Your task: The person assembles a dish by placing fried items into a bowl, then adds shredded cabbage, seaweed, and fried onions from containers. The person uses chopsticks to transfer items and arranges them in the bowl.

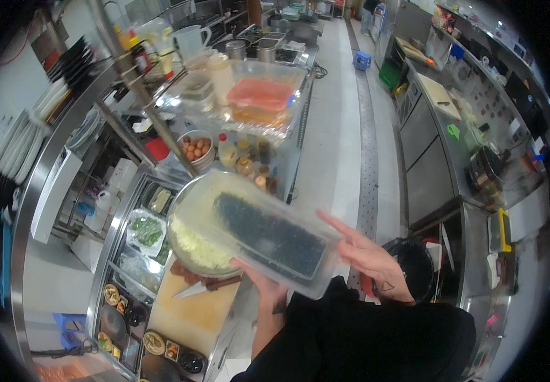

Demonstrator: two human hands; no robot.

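Note:
A long translucent plastic container (270,235) tilts over a round metal bowl (174,245) of finely shredded pale green vegetable (201,240), probably cabbage. A dark area fills much of the container; I cannot tell whether it is contents or something behind the plastic. My left hand (262,280) grips its near lower edge, with the fingertips partly hidden. At its right end, my right hand (373,261) holds the wall with fingers extended along it. Just below the bowl, a knife (192,290) lies on a yellowish cutting board (189,314).
Left of the board are metal trays with leafy greens (146,229) and small dishes (154,344). Beyond the bowl stand a bucket of eggs (196,148), sauce bottles (227,153) and a wrapped red tub (261,94). A black bin (415,267) stands on the right.

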